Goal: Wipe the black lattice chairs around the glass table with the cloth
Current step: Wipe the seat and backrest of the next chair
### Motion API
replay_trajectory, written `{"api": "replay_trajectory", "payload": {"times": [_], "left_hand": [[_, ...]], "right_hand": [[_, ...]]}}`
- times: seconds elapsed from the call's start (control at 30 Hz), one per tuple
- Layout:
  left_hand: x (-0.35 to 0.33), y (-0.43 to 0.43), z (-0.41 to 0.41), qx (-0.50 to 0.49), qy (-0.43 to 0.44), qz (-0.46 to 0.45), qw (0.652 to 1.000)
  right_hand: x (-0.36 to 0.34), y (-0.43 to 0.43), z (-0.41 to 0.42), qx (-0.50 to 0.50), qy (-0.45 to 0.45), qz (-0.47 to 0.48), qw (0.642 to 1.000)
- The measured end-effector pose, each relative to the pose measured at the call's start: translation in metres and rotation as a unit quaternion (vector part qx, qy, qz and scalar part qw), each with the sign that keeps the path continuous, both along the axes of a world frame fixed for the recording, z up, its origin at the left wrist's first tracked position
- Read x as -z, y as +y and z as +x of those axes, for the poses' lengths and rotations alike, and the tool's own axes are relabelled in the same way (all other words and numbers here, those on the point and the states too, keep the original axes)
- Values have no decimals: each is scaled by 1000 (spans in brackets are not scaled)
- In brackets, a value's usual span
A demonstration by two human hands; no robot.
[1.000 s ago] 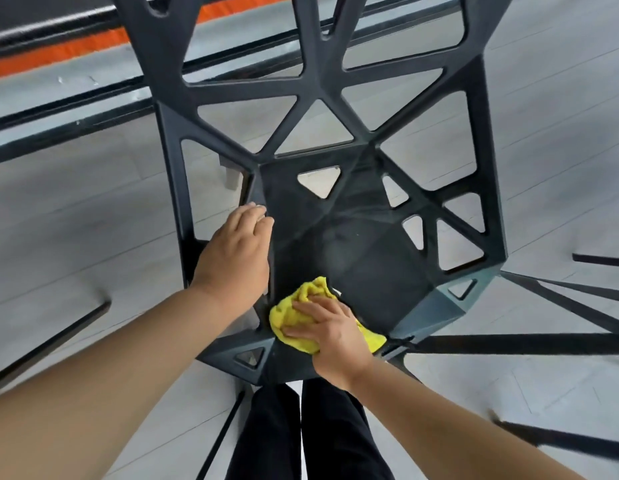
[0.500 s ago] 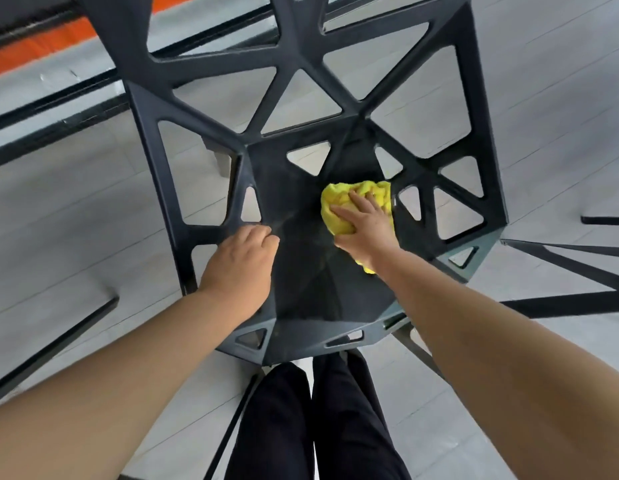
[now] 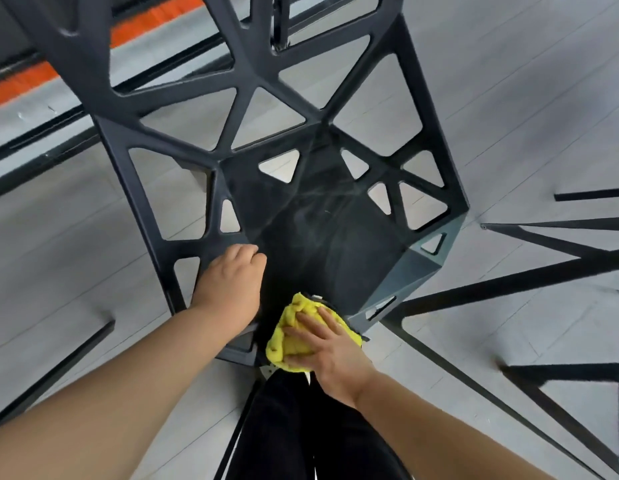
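Observation:
A black lattice chair (image 3: 335, 233) stands right in front of me, seen from above, with faint wipe streaks on its seat. My left hand (image 3: 231, 285) rests on the left side of the seat with its fingers curled under, and nothing shows inside them. A bunched yellow cloth (image 3: 287, 330) lies on the seat's front edge. My right hand (image 3: 325, 344) presses down on the cloth with straight, spread fingers.
Black bars of the glass table's frame (image 3: 51, 133) cross the upper left, with an orange floor strip (image 3: 145, 26) behind them. Black struts of another chair (image 3: 529, 282) spread at the right. My legs in black trousers (image 3: 318, 427) are below, on grey floor tiles (image 3: 526, 98).
My right hand pushed the cloth from the seat's front edge to its far right, then drew it back to the front edge. My left hand stayed on the left side.

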State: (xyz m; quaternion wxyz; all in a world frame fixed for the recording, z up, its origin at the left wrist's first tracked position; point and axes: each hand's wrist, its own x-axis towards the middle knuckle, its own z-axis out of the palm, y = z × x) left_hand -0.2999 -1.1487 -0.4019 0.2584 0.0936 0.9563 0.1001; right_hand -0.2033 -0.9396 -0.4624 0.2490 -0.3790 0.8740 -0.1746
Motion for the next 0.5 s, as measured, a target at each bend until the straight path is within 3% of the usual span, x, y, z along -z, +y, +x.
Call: {"api": "replay_trajectory", "payload": {"times": [0.07,0.13,0.2,0.27,0.37,0.43,0.5], "left_hand": [[0,3,3,11,-1,-5,1000],[2,7,6,19,-7,-9,1000],[4,10,9,18,-15,-15,1000],[7,11,10,15,-17,-23,999],[10,12,10,5,-10,-25,1000],[12,11,11,-1,-4,-28,1000],[14,9,13,-10,-2,-31,999]], "right_hand": [[0,28,-11,100,28,5,995],[-1,59,-27,261,38,29,964],[-3,78,-45,410,30,64,909],[-7,80,-63,546,-33,60,835],[-9,59,-70,655,-60,27,752],[-5,37,-60,667,-59,21,743],[1,8,-36,595,-31,41,802]]}}
